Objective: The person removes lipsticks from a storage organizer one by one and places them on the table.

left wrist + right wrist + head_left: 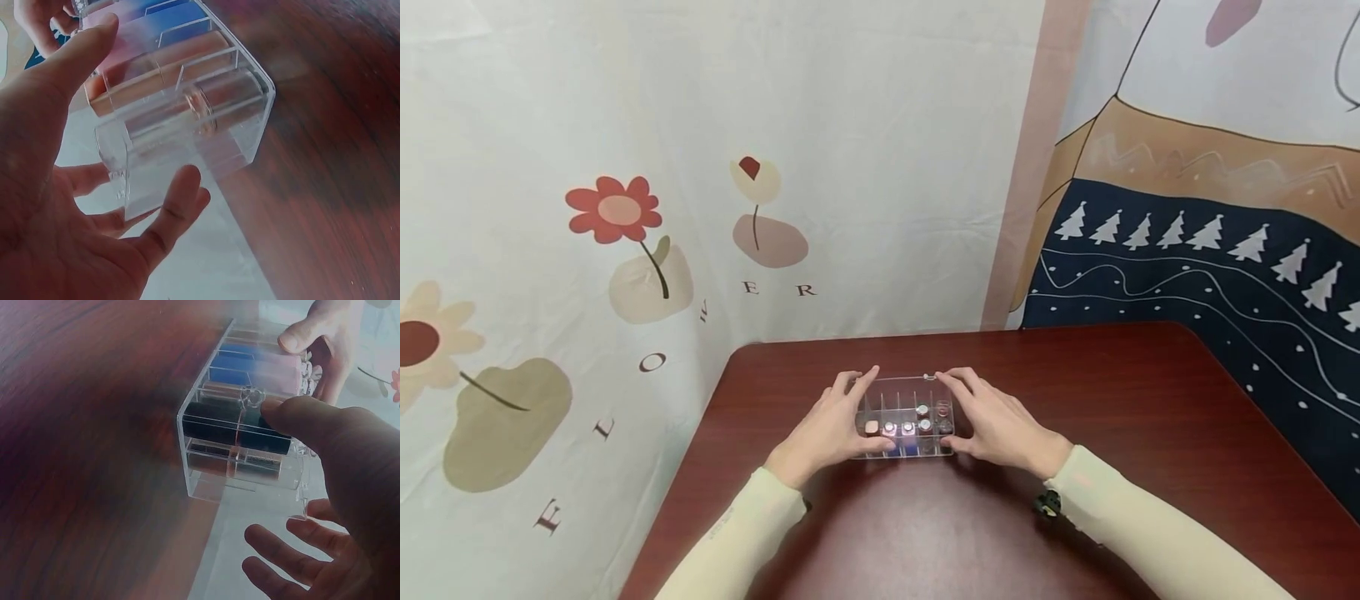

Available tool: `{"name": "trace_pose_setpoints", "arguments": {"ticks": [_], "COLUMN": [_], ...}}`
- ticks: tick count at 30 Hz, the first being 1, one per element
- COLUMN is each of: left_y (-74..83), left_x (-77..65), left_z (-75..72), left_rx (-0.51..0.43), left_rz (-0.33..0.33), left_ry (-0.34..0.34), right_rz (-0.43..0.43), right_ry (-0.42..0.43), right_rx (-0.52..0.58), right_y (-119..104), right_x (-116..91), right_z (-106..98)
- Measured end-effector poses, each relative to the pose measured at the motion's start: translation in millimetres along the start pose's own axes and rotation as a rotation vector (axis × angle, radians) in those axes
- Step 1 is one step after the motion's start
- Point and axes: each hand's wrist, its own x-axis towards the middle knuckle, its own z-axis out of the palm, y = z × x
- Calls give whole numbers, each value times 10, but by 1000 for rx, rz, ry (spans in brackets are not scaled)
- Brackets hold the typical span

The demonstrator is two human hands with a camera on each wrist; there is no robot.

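A clear plastic lipstick organizer (902,456) stands on the table, divided into small compartments. My left hand (823,427) grips its left end, thumb on the near side and fingers toward the back. At the opposite end my right hand (1006,423) holds it the same way. Several lipstick tubes fill the front row and part of the right side. Blue-and-pink tubes (181,19), a copper-toned tube (194,53) and a clear tube with a gold ring (200,109) show in the left wrist view. A black tube (209,425) lies beneath the thumb in the right wrist view.
The reddish-brown wooden table (1075,375) extends around the organizer. Behind it hangs a pale cloth (880,167) printed with flowers and letters. On the right is a dark blue cloth section (1150,283) with white trees.
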Motion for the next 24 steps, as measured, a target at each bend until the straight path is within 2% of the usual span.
{"name": "trace_pose_setpoints", "arguments": {"ticks": [7, 11, 16, 24], "left_y": [0, 8, 95, 219], "left_x": [-5, 19, 94, 175], "left_z": [33, 61, 92, 176], "left_rx": [-88, -70, -54, -62], "left_rz": [2, 69, 153, 181], "left_ry": [7, 14, 18, -4], "right_rz": [29, 37, 51, 115], "right_ry": [0, 1, -7, -39], "right_rx": [25, 28, 31, 72], "right_y": [163, 240, 312, 414], "right_x": [-123, -189, -252, -354], "right_z": [-90, -153, -224, -291]}}
